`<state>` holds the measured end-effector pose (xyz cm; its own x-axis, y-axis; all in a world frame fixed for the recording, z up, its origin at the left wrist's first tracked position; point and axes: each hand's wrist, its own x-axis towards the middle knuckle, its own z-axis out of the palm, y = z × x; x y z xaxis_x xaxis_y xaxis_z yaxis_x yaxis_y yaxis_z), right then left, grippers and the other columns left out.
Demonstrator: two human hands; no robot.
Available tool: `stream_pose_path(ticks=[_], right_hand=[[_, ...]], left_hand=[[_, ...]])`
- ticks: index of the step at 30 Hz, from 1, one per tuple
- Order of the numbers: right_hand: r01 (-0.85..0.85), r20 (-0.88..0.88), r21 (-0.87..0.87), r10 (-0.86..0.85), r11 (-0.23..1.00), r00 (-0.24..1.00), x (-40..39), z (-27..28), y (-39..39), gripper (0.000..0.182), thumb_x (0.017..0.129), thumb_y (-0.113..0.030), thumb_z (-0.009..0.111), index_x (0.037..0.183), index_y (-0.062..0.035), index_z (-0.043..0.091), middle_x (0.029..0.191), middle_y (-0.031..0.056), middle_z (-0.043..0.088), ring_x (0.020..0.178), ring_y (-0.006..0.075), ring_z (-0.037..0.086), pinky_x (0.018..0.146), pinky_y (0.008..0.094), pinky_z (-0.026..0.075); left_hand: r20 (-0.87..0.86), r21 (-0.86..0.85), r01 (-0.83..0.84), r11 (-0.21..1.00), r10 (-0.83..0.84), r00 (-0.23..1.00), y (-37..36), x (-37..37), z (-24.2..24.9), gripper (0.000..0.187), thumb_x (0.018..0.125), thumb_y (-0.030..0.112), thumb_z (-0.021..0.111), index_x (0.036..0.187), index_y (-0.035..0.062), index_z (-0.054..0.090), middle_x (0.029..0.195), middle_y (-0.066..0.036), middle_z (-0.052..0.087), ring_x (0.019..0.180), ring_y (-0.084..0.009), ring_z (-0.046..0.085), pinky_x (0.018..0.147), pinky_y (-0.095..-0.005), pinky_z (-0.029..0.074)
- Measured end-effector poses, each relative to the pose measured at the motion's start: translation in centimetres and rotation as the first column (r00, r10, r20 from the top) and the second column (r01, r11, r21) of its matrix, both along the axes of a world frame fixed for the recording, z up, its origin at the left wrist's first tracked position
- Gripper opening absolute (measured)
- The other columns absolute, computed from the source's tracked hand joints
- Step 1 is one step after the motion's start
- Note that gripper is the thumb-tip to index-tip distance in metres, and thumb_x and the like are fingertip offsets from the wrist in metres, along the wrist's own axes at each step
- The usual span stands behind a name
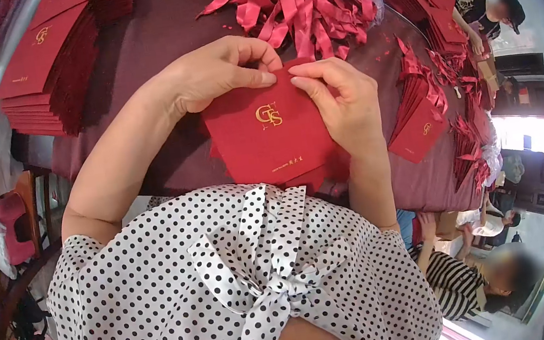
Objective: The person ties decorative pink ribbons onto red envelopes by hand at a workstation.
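Observation:
Between my hands is a flat red paper bag (pixel 271 139) with a gold logo and small gold lettering, its top edge tilted away from me. My left hand (pixel 230 71) is closed, thumb and fingers pinching at the bag's top edge. At the top right corner my right hand (pixel 341 94) also pinches, thumb against forefinger. Whatever small piece may sit between the fingertips is too small to make out. Just beyond the bag lies a heap of loose red ribbons (pixel 290 0). More red paper shows under the held bag, mostly hidden.
A tall stack of red bags (pixel 44 59) stands at left on the dark red tablecloth (pixel 157 19). To the right are bags with ribbons attached (pixel 421 118) and another pile (pixel 426 2). A person in stripes (pixel 458 283) sits at right; another person (pixel 497 13) is farther off.

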<state>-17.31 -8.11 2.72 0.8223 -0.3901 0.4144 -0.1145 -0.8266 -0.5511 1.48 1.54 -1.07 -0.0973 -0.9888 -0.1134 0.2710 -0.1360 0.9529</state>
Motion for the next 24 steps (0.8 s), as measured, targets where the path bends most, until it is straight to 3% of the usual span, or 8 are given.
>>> stream_pose_path(ticks=[3,4,6,10,12,18,21,24], right_hand=[[0.014,-0.040,-0.069,-0.017,0.997,0.999,-0.6,0.0,0.0,0.014,0.081,-0.003,0.067,0.095,0.0005,0.066,0.081,0.0100,0.066,0.071,0.0154,0.064,0.064,0.0248,0.048],[0.017,-0.039,-0.069,-0.020,0.997,0.999,-0.7,0.0,0.2,0.014,0.081,-0.003,0.067,0.095,0.0005,0.066,0.081,0.0100,0.066,0.071,0.0154,0.064,0.064,0.0248,0.048],[0.093,-0.052,0.005,-0.093,0.996,0.994,-0.9,0.2,0.8,0.011,0.083,-0.002,0.066,0.093,-0.0004,0.066,0.081,0.0097,0.066,0.071,0.0164,0.064,0.062,0.0260,0.048],[0.054,-0.045,-0.055,-0.056,0.997,0.997,-1.0,0.0,0.7,0.010,0.083,-0.002,0.065,0.093,-0.0010,0.065,0.081,0.0098,0.066,0.068,0.0178,0.063,0.060,0.0271,0.048],[0.064,-0.054,-0.104,-0.070,0.993,0.996,-0.8,-0.2,0.9,0.006,0.083,-0.008,0.063,0.086,-0.0049,0.060,0.081,0.0112,0.063,0.077,0.0298,0.061,0.070,0.0386,0.045],[-0.025,-0.160,-0.391,-0.041,0.920,0.986,-0.6,0.2,1.6,0.008,0.080,-0.004,0.065,0.087,-0.0044,0.061,0.079,0.0101,0.061,0.073,0.0297,0.058,0.068,0.0378,0.044],[-0.065,-0.242,-0.462,-0.054,0.885,0.969,-0.6,0.3,1.7,0.009,0.080,-0.004,0.064,0.088,-0.0042,0.060,0.080,0.0100,0.060,0.074,0.0290,0.058,0.069,0.0385,0.044],[0.005,-0.168,-0.443,-0.089,0.897,0.982,-0.2,-0.5,1.7,0.008,0.080,-0.006,0.065,0.088,-0.0041,0.061,0.079,0.0105,0.062,0.071,0.0286,0.059,0.067,0.0377,0.045]], left_hand=[[-0.049,-0.008,0.019,1.000,-0.019,0.999,-0.2,-0.1,-0.1,0.008,0.086,0.008,0.063,0.092,0.0041,0.059,0.086,0.005,0.057,0.081,-0.0030,0.051,0.075,-0.0181,0.041],[-0.048,-0.007,0.021,1.000,-0.022,0.999,-0.1,-0.2,-0.1,0.008,0.086,0.008,0.063,0.092,0.0041,0.059,0.086,0.005,0.057,0.081,-0.0030,0.051,0.075,-0.0181,0.041],[-0.094,0.058,0.013,0.998,-0.007,0.996,-0.1,-0.5,0.0,0.008,0.087,0.009,0.063,0.092,0.0039,0.060,0.086,0.005,0.058,0.081,-0.0029,0.051,0.075,-0.0185,0.042],[-0.023,0.036,0.021,0.999,-0.020,1.000,-0.4,-0.2,-0.7,0.008,0.087,0.009,0.064,0.091,0.0038,0.060,0.084,0.005,0.058,0.080,-0.0032,0.051,0.075,-0.0183,0.042],[-0.009,-0.022,0.007,1.000,-0.007,1.000,-0.6,-0.1,-1.2,0.008,0.086,0.009,0.065,0.089,0.0039,0.059,0.083,0.004,0.057,0.078,-0.0035,0.050,0.073,-0.0181,0.042],[0.065,-0.011,-0.046,0.999,0.047,0.997,-0.4,-0.6,-1.2,0.008,0.084,0.008,0.066,0.085,0.0036,0.058,0.080,0.005,0.055,0.075,-0.0036,0.049,0.071,-0.0180,0.040],[0.133,-0.055,-0.049,0.997,0.056,0.990,-0.5,-0.7,-1.4,0.008,0.085,0.007,0.065,0.085,0.0032,0.058,0.080,0.005,0.055,0.075,-0.0031,0.048,0.070,-0.0180,0.040],[0.205,-0.079,-0.086,0.993,0.101,0.973,-0.3,-0.9,-1.0,0.007,0.086,0.007,0.064,0.085,0.0030,0.058,0.081,0.005,0.056,0.075,-0.0027,0.048,0.070,-0.0183,0.040]])
